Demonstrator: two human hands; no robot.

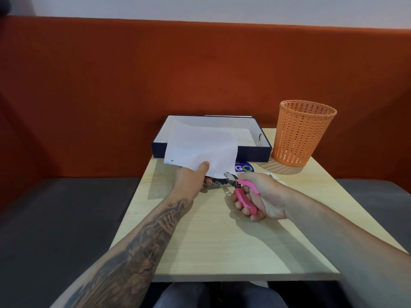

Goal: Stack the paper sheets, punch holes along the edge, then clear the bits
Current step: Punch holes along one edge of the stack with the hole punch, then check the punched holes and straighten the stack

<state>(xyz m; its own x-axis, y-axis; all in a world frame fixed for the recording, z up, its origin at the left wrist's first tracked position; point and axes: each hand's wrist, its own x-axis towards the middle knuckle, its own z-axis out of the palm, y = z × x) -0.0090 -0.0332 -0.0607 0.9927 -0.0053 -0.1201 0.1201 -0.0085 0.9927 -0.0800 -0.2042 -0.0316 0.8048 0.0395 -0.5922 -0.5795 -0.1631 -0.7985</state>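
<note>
Head view: left hand (191, 176) pinches the stacked white paper sheets (200, 147), one hole punched (near corner); right hand (255, 194) squeezes the pink-handled metal punch (239, 190) at the edge; clearing remains.

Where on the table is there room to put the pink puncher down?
The near half of the table, between the two forearms and the front edge, is bare. A strip on the left, between the left hand and the table's left edge, is free too. The far end is crowded: box, orange basket, paper sheets, sticker.
</note>
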